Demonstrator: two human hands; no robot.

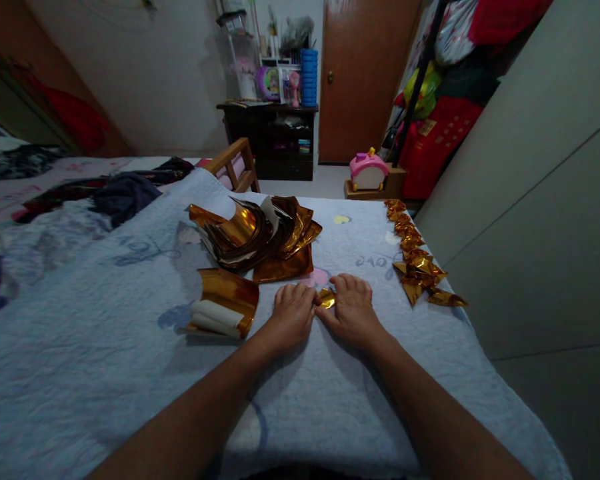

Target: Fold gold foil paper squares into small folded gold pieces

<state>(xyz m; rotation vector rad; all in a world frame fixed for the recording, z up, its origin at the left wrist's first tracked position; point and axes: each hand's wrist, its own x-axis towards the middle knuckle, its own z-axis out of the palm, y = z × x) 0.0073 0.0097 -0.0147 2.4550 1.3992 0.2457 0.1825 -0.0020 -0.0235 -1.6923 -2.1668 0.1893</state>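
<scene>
On the pale blue bed cover (300,387), my left hand (295,312) and my right hand (351,308) press on a small piece of gold foil paper (326,299) between them. The fingers of both hands are bent around its ends, which they hide. Beyond my left hand lies a fanned pile of gold foil sheets (240,227) with curled edges. Nearer, left of that hand, rests a loose gold sheet (230,293) curled up, its whitish back partly showing. Folded gold foil pieces (420,270) lie in a row at the bed's right edge.
A greyish cabinet wall (540,220) stands close along the right. Dark clothes (125,197) lie at the bed's left. Past the far edge are a wooden chair (237,157), a pink toy (369,171), a dark low cabinet (270,143) and a brown door (365,80).
</scene>
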